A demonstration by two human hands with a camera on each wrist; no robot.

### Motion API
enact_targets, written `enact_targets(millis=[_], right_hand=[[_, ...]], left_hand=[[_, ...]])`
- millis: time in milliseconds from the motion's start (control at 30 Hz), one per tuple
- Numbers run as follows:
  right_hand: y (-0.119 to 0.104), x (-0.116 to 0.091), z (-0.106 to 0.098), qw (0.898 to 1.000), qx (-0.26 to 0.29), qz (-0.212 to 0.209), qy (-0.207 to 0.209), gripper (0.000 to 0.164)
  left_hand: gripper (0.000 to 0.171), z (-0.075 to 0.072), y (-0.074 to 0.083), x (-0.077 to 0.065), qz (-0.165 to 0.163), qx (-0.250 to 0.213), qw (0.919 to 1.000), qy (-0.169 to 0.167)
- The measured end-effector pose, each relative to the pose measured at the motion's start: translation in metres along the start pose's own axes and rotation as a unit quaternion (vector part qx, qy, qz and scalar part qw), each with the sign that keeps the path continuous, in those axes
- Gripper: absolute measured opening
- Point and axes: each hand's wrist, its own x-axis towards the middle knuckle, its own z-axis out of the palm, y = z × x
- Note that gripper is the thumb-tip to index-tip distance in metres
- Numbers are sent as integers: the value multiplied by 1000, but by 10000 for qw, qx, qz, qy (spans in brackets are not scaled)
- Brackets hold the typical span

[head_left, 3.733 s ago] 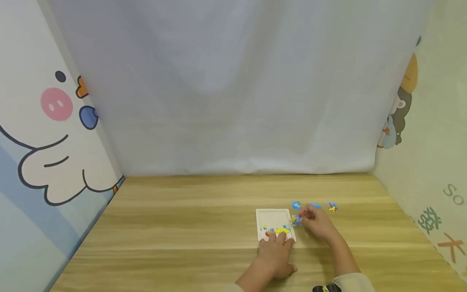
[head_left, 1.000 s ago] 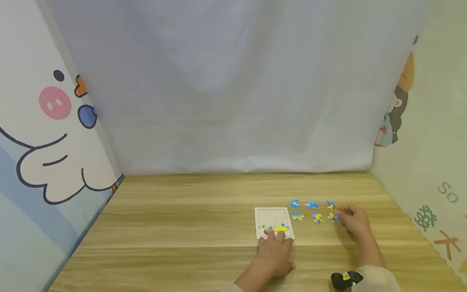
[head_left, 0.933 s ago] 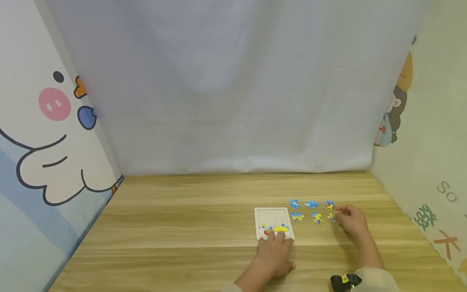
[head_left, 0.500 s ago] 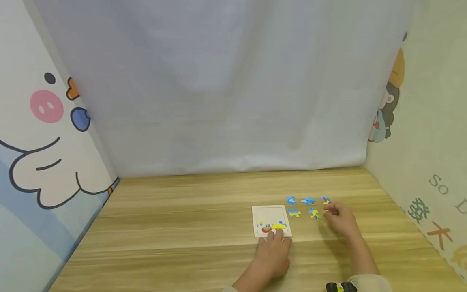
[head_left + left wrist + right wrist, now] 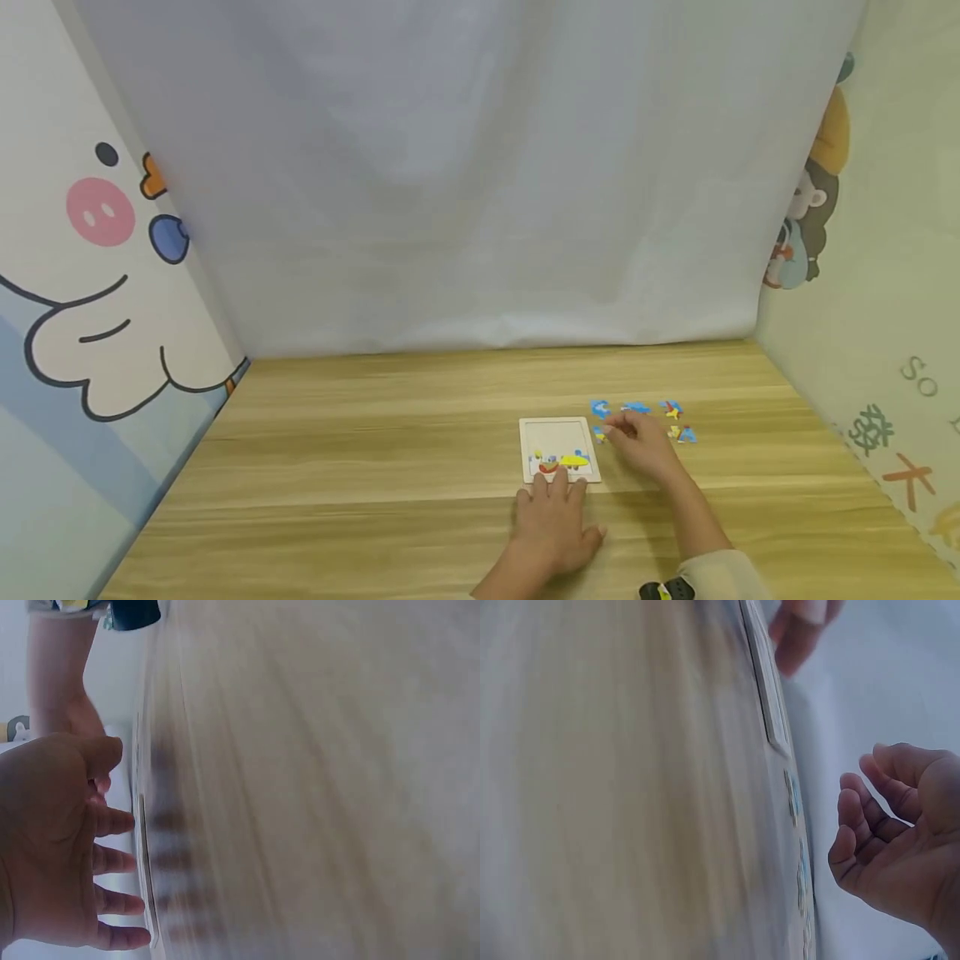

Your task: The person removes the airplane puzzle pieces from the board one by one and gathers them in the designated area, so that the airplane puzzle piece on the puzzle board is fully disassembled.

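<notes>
A square wooden puzzle tray (image 5: 523, 442) lies on the table, its near part filled with colourful picture pieces (image 5: 574, 461). My left hand (image 5: 549, 521) rests with spread fingers at the tray's near edge; the left wrist view has its fingertips along the tray (image 5: 144, 859). My right hand (image 5: 645, 446) hovers just right of the tray with bent fingers, over loose jigsaw pieces. Nothing shows between its thumb and fingers in the right wrist view (image 5: 892, 825). It partly covers a blue-yellow piece (image 5: 598, 434); a piece behind it is hidden.
Other loose pieces lie beyond and right of my right hand: a blue one (image 5: 600, 407), another blue one (image 5: 636, 407), a red-yellow-blue one (image 5: 672, 408) and a yellow-blue one (image 5: 685, 434). A grey-white sheet (image 5: 480, 208) hangs behind the wooden table (image 5: 360, 450).
My right hand has moved left from the lower right piece, which shows again, toward the tray. Earlier, loose pieces came to lie in two rows. My left hand has stayed at the tray, shifting slightly.
</notes>
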Motion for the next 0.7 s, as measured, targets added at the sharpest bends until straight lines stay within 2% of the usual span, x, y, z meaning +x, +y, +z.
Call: enact_targets(millis=[100,300,400,700], right_hand=[[-5,6,11,9998,30,-108,-146,18],[-11,14,24,9987,267,-65,-426,18],[-12,18,29,9975,337,-212,-576,17],[-15,28,34,9872,368,-635,-1413,17]], left_hand=[[64,2,2,0,-110,19,9999,-72],[66,4,4,1,-262,-158,9993,-209],[68,4,4,1,-277,-170,9991,-284],[68,0,9,1,-361,39,9987,-358]])
